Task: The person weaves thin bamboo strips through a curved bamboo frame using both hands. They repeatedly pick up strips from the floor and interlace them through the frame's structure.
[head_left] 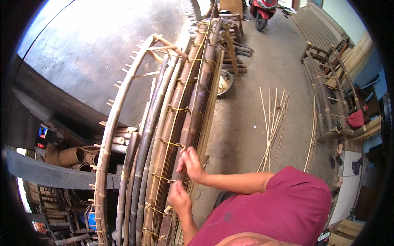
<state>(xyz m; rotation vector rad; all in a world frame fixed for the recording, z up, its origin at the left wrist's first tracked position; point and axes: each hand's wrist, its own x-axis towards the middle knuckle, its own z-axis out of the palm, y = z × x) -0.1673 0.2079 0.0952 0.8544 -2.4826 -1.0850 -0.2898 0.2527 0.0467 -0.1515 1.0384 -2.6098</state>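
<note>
Long brown bamboo poles [196, 104] lie side by side, bound crosswise at intervals by thin yellow cord [179, 109]. At a tie on the nearer poles, my left hand [179, 198] pinches its fingertips together at the end of a yellow cord. Just beyond it, my right hand [191, 165] hovers over the same pole with its fingers curled in. Whatever the right fingers hold is too small to make out. Another yellow tie [175, 144] with a knot sits close past the right hand.
A curved bamboo frame with short pegs [116, 106] stands left of the poles. Thin bamboo sticks [271, 127] lie on the floor at right. Beyond are a basin [225, 84], stacked bamboo pieces [242, 49], a bamboo bench [328, 98] and a red motorbike [262, 12].
</note>
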